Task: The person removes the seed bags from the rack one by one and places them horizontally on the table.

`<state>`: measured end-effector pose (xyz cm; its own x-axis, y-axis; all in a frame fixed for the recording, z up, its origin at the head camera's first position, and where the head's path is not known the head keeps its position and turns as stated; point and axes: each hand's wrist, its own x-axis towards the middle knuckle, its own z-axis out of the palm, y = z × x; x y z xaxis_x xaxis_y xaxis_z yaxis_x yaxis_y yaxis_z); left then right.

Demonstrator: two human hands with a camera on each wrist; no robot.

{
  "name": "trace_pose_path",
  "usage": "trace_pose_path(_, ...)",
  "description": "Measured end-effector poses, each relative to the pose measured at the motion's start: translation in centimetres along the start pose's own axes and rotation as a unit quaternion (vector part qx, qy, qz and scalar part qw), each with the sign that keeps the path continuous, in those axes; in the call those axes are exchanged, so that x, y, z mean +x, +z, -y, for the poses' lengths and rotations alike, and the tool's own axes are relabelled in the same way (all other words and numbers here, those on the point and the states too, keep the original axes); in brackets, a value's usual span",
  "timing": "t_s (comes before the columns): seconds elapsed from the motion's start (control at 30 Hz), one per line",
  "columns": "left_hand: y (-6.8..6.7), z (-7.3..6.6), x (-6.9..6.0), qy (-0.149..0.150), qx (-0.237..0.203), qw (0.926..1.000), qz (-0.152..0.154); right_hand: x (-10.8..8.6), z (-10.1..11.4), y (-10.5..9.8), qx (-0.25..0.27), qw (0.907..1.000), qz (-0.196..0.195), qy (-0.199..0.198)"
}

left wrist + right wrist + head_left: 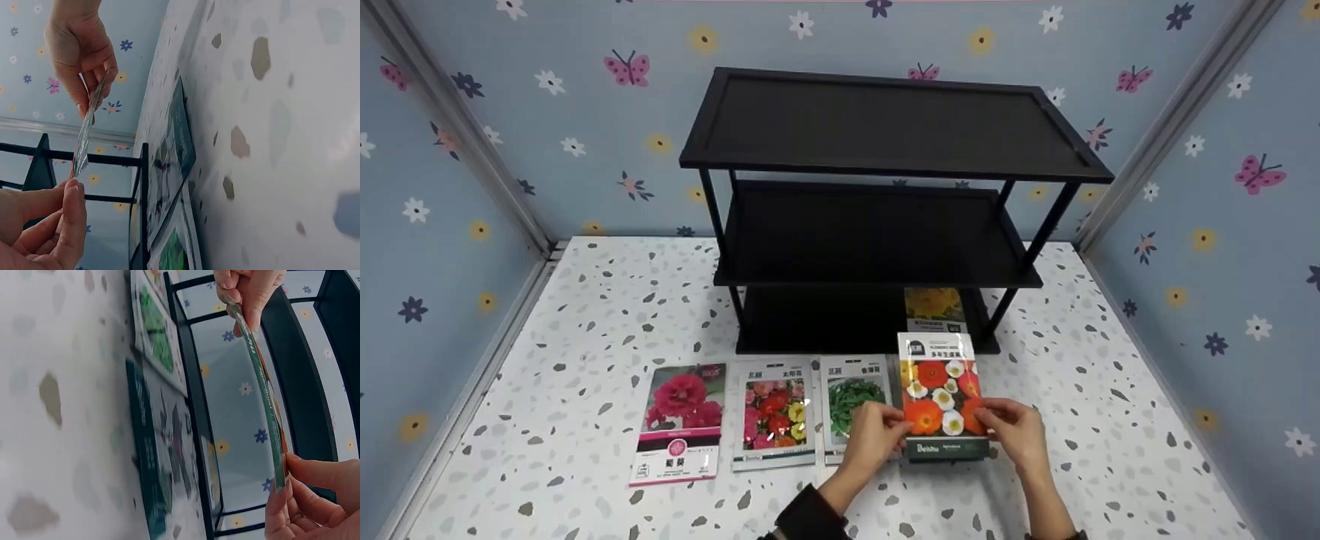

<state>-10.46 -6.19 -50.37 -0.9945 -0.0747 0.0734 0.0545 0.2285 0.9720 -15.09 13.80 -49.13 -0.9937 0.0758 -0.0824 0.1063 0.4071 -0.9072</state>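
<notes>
A seed packet with orange, red and white flowers [937,375] is held up by both hands in front of the shelf's right part. My left hand [871,436] pinches its left edge near the bottom between thumb and fingers. On the opposite edge, my right hand [1020,433] pinches it the same way. Seen nearly edge-on in the right wrist view, the held packet [261,388] is raised above the table and bends slightly. Under it lies another packet with a dark green band [147,455], mostly hidden in the head view.
A black three-tier shelf [877,127] stands behind. A yellow-flower packet [934,306] is on its bottom tier at right. Left of the hands lie a green-leaf packet [851,390], a mixed-flower packet [774,416] and a pink-flower packet [679,424] on the speckled table [577,330].
</notes>
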Motion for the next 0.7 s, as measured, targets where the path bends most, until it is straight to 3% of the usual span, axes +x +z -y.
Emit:
trace_pose_path(0.2, 2.6, -0.3, 1.2, -0.001, -0.020, 0.9998, -0.004, 1.3, -0.8, -2.2, -0.032, 0.9994, 0.001, 0.014)
trace_pose_path(0.4, 5.1, -0.5, 2.4, -0.014, -0.009, 0.9998, -0.011, 2.5, -1.5, -4.4, -0.067, 0.9973, 0.009, 0.029)
trace_pose_path(0.7, 8.2, -0.6, 3.7, -0.085, 0.048, 0.9952, -0.012, 4.2, -2.9, -6.6, -0.068, 0.9932, 0.046, 0.083)
